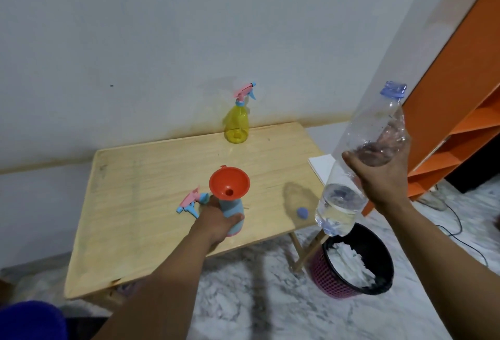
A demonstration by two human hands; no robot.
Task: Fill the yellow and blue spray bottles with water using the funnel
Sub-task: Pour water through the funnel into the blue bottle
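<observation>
Our left hand (216, 224) wraps the blue spray bottle (233, 211) under the orange funnel (229, 184) on the table (151, 177), while our right hand (378, 174) clamps the thin, probably slippery water bottle (362, 161) mid-body.

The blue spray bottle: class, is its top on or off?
Off. The orange funnel sits in the neck of the blue spray bottle, and its pink-and-blue spray head lies on the table beside it.

Pale wood table (151, 177), matt; clear plastic bottle (376, 139); glossy funnel (229, 181)
</observation>
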